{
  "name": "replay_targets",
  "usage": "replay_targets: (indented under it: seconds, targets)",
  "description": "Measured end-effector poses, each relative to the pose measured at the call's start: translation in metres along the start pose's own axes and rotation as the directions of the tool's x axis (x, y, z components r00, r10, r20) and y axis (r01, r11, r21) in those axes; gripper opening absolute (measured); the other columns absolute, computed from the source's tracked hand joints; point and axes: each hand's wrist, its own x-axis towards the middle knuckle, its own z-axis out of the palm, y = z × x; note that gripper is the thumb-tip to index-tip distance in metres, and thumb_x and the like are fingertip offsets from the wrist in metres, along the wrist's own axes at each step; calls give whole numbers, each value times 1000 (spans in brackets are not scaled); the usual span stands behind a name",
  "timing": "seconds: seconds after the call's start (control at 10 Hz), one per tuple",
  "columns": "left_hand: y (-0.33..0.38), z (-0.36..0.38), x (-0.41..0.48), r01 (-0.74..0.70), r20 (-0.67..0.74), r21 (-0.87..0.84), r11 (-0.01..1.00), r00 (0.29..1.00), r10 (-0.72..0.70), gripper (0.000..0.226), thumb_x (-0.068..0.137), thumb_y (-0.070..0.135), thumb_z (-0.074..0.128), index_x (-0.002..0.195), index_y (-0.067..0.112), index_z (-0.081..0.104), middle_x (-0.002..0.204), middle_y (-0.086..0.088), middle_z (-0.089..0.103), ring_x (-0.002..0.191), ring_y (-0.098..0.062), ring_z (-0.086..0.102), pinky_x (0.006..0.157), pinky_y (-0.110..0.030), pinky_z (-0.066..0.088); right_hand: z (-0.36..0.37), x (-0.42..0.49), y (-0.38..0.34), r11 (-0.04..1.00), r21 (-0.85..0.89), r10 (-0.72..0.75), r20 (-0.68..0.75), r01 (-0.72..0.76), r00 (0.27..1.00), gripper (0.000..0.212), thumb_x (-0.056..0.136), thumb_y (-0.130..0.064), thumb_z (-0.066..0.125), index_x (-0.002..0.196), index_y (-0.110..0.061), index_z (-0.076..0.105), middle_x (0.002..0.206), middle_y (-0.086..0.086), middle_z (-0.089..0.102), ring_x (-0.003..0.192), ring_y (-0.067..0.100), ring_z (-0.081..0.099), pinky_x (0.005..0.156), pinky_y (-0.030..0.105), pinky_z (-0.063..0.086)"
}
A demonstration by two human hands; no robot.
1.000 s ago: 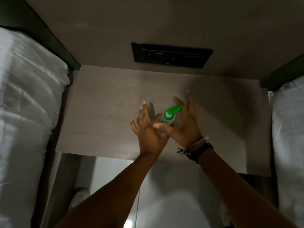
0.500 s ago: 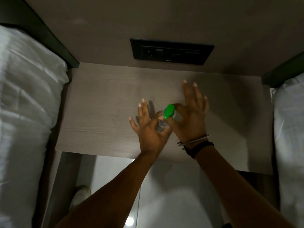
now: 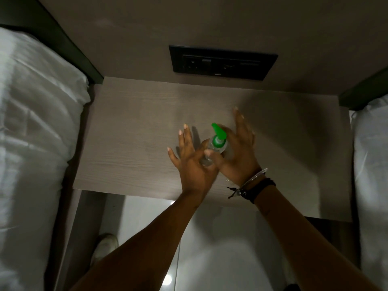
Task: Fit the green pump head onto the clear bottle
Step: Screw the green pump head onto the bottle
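Note:
A small clear bottle (image 3: 220, 148) stands on the wooden bedside table (image 3: 134, 131) between my two hands. The green pump head (image 3: 218, 134) sits on its neck, spout pointing away toward the wall. My left hand (image 3: 192, 160) presses against the bottle's left side with thumb and palm, its fingers spread and extended. My right hand (image 3: 238, 152) cups the right side of the bottle, thumb across the front near the collar. The lower part of the bottle is mostly hidden by my hands.
A black socket panel (image 3: 222, 65) is set in the wall behind the table. White bedding lies at the left (image 3: 35, 122) and at the right (image 3: 371, 154). A shoe (image 3: 105, 245) shows on the pale floor below the table's front edge.
The green spout has swung from pointing right to pointing away at the wall. My right hand's fingers shifted around the bottle; my left hand stayed against it.

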Motion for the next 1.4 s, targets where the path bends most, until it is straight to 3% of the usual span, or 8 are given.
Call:
replay_targets:
  seconds: [0.1, 0.3, 0.4, 0.5, 0.6, 0.9, 1.2, 1.4]
  targets:
    - [-3, 3, 2, 6, 51, 29, 1000, 999, -7, 31, 81, 56, 59, 99, 32, 68, 164, -3, 12, 151, -19, 0, 118, -57, -9, -5, 1, 3, 1000, -18, 17, -114, -20, 993, 39, 68, -45, 71, 95, -17, 65, 148, 7, 42, 142, 31, 25, 107, 67, 25]
    - [6, -5, 3, 32, 4, -141, 990, 999, -32, 38, 80, 57, 54, 111, 36, 52, 162, -8, 20, 151, -25, 8, 117, -59, -8, 1, 4, 0, 998, 48, 36, -49, -34, 998, 64, 66, -56, 64, 118, -19, 58, 155, 11, 28, 145, 31, 17, 116, 58, 14]
    - [-3, 2, 3, 19, 42, -8, 1000, 999, -19, 25, 80, 51, 69, 100, 37, 67, 163, -2, 15, 151, -19, 4, 118, -57, -7, -2, 2, 5, 996, 93, -7, -74, 14, 997, 46, 68, -51, 58, 98, -17, 69, 145, 8, 45, 141, 33, 26, 109, 64, 23]
    - [-8, 6, 3, 28, 27, 4, 1000, 999, -29, 26, 80, 53, 65, 98, 35, 68, 163, -1, 16, 151, -19, 5, 117, -56, -7, -1, 3, 0, 996, 75, 52, -196, -38, 979, 52, 59, -43, 82, 97, -14, 63, 131, 9, 55, 131, 31, 41, 104, 63, 32]
    - [-7, 6, 2, 44, 12, -13, 999, 999, -44, 38, 81, 54, 57, 108, 29, 66, 163, -2, 18, 151, -19, 7, 118, -61, -4, 2, 3, 5, 991, 94, 108, -105, -98, 989, 75, 58, -47, 83, 120, -19, 51, 148, 12, 36, 138, 30, 28, 112, 57, 26]
    - [-6, 4, 4, 19, 52, -21, 1000, 998, -18, 54, 78, 64, 53, 117, 28, 66, 163, -3, 15, 151, -21, 5, 116, -54, -8, 4, 10, 19, 967, 255, -20, 95, -5, 995, 50, 78, -34, 64, 126, -19, 58, 154, 12, 31, 142, 30, 26, 114, 57, 27]
    - [-11, 5, 9, 13, 77, -64, 998, 997, -8, 43, 78, 55, 64, 113, 29, 67, 163, -3, 15, 149, -17, 2, 116, -54, -5, 13, -2, 10, 959, 268, 122, -85, -96, 989, 34, 77, -35, 66, 103, -14, 72, 137, 7, 56, 136, 27, 40, 114, 55, 25]
    - [-30, -18, 43, -24, 371, -128, 992, 926, 70, 65, 67, 54, 72, 126, 37, 53, 161, -6, 19, 150, -31, 7, 117, -62, 3, 5, 4, 9, 967, 205, 140, 53, -148, 989, 74, 60, -64, 55, 124, -25, 57, 147, 8, 45, 142, 27, 28, 116, 54, 20]
